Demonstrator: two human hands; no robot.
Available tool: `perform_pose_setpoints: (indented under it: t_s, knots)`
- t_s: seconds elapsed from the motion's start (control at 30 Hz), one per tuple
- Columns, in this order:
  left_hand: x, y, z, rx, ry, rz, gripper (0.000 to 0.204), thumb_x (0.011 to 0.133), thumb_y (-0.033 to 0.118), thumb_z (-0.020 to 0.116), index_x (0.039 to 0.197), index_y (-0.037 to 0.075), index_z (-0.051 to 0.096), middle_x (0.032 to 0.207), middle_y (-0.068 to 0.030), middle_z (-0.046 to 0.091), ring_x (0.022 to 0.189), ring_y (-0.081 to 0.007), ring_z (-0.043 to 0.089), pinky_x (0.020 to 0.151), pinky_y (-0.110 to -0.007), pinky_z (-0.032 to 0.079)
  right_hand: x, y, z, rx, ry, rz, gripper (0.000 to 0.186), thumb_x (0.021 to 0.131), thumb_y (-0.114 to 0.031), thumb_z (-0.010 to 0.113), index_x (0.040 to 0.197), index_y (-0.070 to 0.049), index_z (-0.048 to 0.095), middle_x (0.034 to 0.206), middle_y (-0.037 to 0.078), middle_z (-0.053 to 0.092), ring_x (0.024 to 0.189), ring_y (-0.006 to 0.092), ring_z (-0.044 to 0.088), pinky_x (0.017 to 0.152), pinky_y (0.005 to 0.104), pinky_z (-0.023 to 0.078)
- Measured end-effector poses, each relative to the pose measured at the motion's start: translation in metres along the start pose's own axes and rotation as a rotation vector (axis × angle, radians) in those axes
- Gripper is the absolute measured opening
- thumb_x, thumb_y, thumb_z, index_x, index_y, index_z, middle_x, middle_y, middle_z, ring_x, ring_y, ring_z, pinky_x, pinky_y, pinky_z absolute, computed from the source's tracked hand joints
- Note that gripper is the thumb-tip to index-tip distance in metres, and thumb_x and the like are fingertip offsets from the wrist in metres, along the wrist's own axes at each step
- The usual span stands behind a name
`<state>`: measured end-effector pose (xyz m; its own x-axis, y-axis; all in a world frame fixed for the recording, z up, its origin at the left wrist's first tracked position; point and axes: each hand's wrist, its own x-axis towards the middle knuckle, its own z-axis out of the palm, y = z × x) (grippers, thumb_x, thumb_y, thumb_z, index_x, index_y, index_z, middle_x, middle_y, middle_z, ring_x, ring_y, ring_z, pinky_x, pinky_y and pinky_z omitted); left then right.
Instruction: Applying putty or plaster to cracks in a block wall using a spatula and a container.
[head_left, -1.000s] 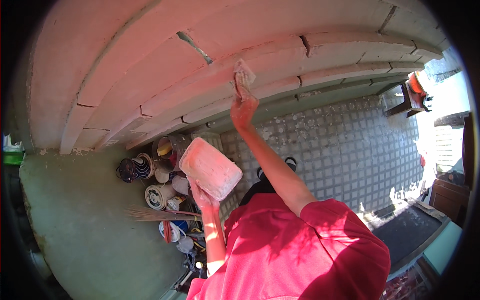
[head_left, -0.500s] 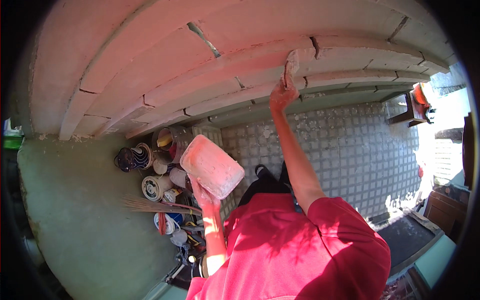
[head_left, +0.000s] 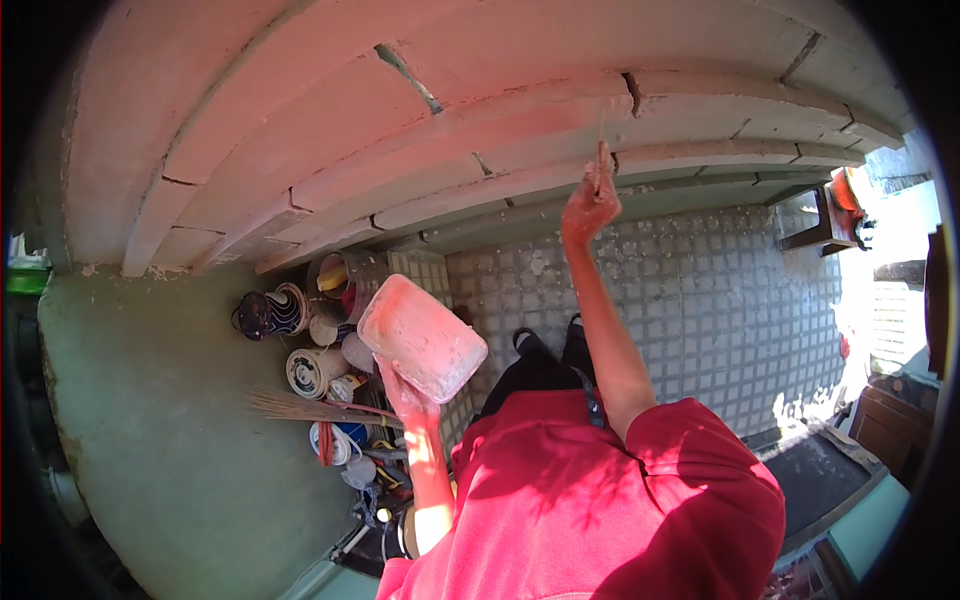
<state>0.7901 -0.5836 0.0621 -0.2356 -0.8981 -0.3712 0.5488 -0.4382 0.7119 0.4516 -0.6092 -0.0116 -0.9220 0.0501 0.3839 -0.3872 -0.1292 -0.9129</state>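
My left hand point(head_left: 405, 398) grips the edge of a rectangular plastic tub point(head_left: 424, 338), smeared inside with pale paste. The tub is tilted, its open side facing up. Further out, my right hand point(head_left: 588, 210) is closed round a thin, paste-coated putty knife point(head_left: 604, 158), seen nearly edge-on. Its tip is close to the stepped, pale wall point(head_left: 530, 120), beside a dark vertical crack; whether it touches I cannot tell. Several other gaps and cracks run through the wall's ledges.
Left of the tub stand several buckets point(head_left: 312, 372), a clear bin point(head_left: 345, 280) and a twig broom point(head_left: 300, 408) by a green wall point(head_left: 190, 420). Tiled floor point(head_left: 700, 300) lies below my right arm. A small bench point(head_left: 815, 225) stands at the far right.
My right hand has moved slightly right and back toward me, and the putty knife has turned from showing its flat side to nearly edge-on. The tub has hardly moved.
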Motion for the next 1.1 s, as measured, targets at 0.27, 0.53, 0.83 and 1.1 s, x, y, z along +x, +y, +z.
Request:
perform_pose_setpoints:
  t_s: [0.27,0.53,0.83,1.1]
  knots:
    - [0.000,-0.002,-0.004,0.010,-0.014,0.002,0.059,0.100,0.046,0.049,0.146,0.009,0.038,0.145,-0.0086,0.048,0.130,-0.0276,0.049,0.111,-0.047,0.039,-0.023,0.025,0.048,0.034,-0.016,-0.103,0.039,0.088,0.011,0.052,0.125,0.005,0.062,0.123,0.016,0.067,0.115,0.0177,0.062,0.098,0.0284,0.045]
    - [0.002,-0.001,0.001,0.018,-0.024,-0.001,0.058,0.101,0.045,0.048,0.145,0.009,0.039,0.144,-0.0084,0.048,0.130,-0.0277,0.049,0.111,-0.046,0.039,-0.073,0.000,0.022,0.262,-0.342,0.048,0.032,0.091,0.005,0.055,0.122,0.007,0.063,0.124,0.015,0.066,0.115,0.0187,0.061,0.096,0.0283,0.046]
    - [-0.004,-0.001,-0.011,0.027,0.009,0.003,0.059,0.101,0.045,0.047,0.147,0.009,0.036,0.146,-0.0089,0.047,0.131,-0.0283,0.048,0.111,-0.047,0.038,0.001,0.059,0.019,0.452,0.257,0.362,0.027,0.088,0.007,0.058,0.113,0.010,0.067,0.110,0.010,0.069,0.091,0.0116,0.061,0.084,0.0271,0.047]
    - [-0.005,0.004,-0.008,0.035,0.007,-0.008,0.059,0.101,0.046,0.047,0.147,0.010,0.036,0.146,-0.0083,0.047,0.132,-0.0285,0.047,0.111,-0.047,0.039,-0.078,-0.003,0.073,0.719,0.156,0.574,0.029,0.082,0.011,0.060,0.111,0.009,0.067,0.112,0.008,0.066,0.103,0.0148,0.060,0.096,0.0318,0.045]
